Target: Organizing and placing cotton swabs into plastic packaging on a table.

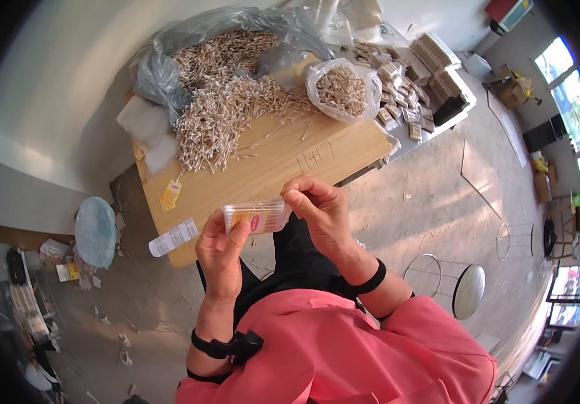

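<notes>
A clear plastic packet of cotton swabs, with a yellow and red label card inside, is held level above the table's near edge. My left hand grips its left end, thumb across the front. At the packet's right end, my right hand has thumb and forefinger pinched on what looks like the clear plastic edge. Behind the hands, a large heap of loose cotton swabs covers the far left of the wooden table. Beside it, a clear bag of cotton swabs stands open.
Grey plastic sheeting wraps round the heap. A yellow card and a white label strip lie at the table's left. Many filled packets are piled at the back right. Stools stand on the floor either side.
</notes>
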Tool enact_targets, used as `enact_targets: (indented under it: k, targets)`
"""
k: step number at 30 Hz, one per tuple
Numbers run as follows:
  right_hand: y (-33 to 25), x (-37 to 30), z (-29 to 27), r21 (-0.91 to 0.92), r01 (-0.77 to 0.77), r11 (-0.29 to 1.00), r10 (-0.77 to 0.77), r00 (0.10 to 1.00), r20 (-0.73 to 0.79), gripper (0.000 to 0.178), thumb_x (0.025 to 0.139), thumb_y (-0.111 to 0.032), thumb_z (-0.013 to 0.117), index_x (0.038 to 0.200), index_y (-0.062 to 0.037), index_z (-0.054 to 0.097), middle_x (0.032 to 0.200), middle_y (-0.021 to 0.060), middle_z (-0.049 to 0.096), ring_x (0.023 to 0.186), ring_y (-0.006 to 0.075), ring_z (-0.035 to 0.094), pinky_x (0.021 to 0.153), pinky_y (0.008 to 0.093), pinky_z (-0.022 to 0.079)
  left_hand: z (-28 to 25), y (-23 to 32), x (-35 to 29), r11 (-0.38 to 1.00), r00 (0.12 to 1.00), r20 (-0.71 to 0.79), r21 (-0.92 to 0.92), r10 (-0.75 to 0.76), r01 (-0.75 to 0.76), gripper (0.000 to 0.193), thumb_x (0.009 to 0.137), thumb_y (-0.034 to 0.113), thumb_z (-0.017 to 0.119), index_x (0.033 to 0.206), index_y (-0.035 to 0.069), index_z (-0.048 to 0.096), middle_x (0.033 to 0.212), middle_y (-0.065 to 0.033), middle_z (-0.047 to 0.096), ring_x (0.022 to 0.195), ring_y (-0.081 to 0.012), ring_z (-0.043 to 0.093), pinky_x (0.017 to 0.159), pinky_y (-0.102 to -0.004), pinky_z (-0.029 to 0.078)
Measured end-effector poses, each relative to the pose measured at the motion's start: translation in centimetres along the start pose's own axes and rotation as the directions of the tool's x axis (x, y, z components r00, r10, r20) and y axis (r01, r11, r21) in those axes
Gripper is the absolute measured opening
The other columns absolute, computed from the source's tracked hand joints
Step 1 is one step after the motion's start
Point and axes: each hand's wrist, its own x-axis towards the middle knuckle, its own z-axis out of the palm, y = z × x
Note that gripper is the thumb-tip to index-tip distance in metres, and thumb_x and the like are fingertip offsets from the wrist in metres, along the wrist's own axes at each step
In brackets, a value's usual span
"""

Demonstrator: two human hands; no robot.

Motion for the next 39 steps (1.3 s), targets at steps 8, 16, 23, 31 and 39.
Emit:
enact_targets:
  k: [8, 16, 23, 31, 39]
  targets:
    - [0.9, -0.1, -0.9, -0.080, -0.118, 0.990, 0.115, 0.992, -0.044, 0.012, 0.094, -0.012, 0.068, 0.097, -0.0004, 0.068, 0.085, -0.0042, 0.064, 0.077, 0.0025, 0.053, 0.068, 0.0201, 0.044, 0.0, -1.7, 0.8, 0.977, 0.987, -0.104, -0.189, -0.122, 0.101, 0.023, 0.094, 0.014, 0.068, 0.114, 0.004, 0.061, 0.114, -0.0047, 0.065, 0.106, -0.0148, 0.061, 0.098, -0.0329, 0.048]
    - [2.3, -1.5, -3.4, -0.041, -0.268, 0.963, 0.264, 0.961, -0.080, 0.011, 0.098, -0.010, 0.061, 0.092, -0.0012, 0.059, 0.072, 0.0005, 0.059, 0.065, 0.0089, 0.061, 0.058, 0.0251, 0.051, 0.8, -4.9, 1.8, 0.975, 0.985, -0.010, -0.144, -0.173, 0.170, 0.034, 0.096, 0.020, 0.065, 0.124, 0.002, 0.057, 0.119, -0.0063, 0.061, 0.109, -0.0164, 0.059, 0.097, -0.0336, 0.049]
    - [6.8, -0.5, -12.9, -0.254, -0.017, 0.967, -0.075, 0.935, -0.348, 0.010, 0.099, -0.008, 0.058, 0.106, -0.0011, 0.057, 0.078, 0.0041, 0.064, 0.069, 0.0139, 0.064, 0.066, 0.0273, 0.055, -2.5, -8.1, 2.0, 0.917, 0.918, -0.069, 0.059, -0.390, 0.394, 0.047, 0.101, 0.023, 0.058, 0.141, 0.003, 0.043, 0.128, -0.0104, 0.056, 0.103, -0.0177, 0.060, 0.089, -0.0322, 0.050]
    - [-1.4, 18.1, -31.8, -0.530, -0.005, 0.848, -0.415, 0.615, -0.670, 0.024, 0.098, -0.018, 0.059, 0.097, 0.0057, 0.061, 0.086, 0.0117, 0.072, 0.076, 0.0173, 0.071, 0.068, 0.0287, 0.055, -10.0, -11.4, 1.0, 0.850, 0.846, -0.252, 0.130, -0.469, 0.510, 0.029, 0.102, 0.020, 0.055, 0.127, 0.006, 0.056, 0.113, -0.0059, 0.063, 0.095, -0.0152, 0.062, 0.083, -0.0294, 0.051]
    - [4.2, 24.6, -38.8, -0.377, 0.096, 0.921, -0.359, 0.584, -0.728, 0.037, 0.094, -0.014, 0.065, 0.129, -0.0006, 0.060, 0.109, 0.0063, 0.068, 0.095, 0.0132, 0.064, 0.082, 0.0279, 0.054, -12.8, -11.9, 1.0, 0.887, 0.874, -0.307, 0.154, -0.376, 0.436, 0.022, 0.101, 0.020, 0.056, 0.116, 0.004, 0.062, 0.100, -0.0044, 0.065, 0.087, -0.0137, 0.062, 0.079, -0.0284, 0.051]
